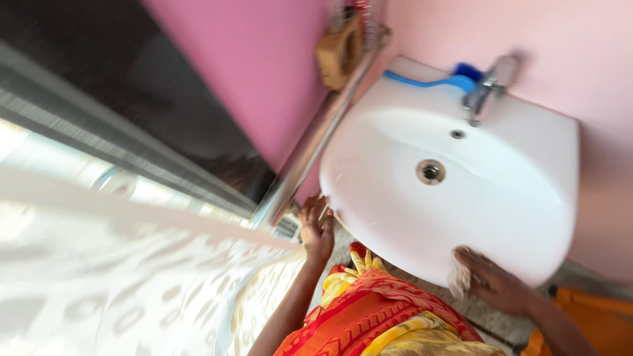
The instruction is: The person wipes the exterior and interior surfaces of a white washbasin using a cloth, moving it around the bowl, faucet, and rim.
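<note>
A white wall-mounted washbasin (514, 198) fills the right of the tilted, blurred head view. My right hand (496, 282) presses a small pale cloth (459, 280) against the basin's front rim. Apart from it, my left hand (316, 227) rests with fingers spread on the basin's left edge, holding nothing. A metal tap (486, 89) stands at the basin's back, and a round drain (430, 171) sits in the bowl. My red, orange and yellow garment (376, 316) shows below.
A blue-handled brush (428, 82) lies on the basin's back ledge beside the tap. Pink walls (264, 72) surround the basin. A metal rail (316, 138) runs beside it, with a brownish object (337, 53) above. A patterned white curtain (119, 283) fills the left. An orange object (593, 316) sits lower right.
</note>
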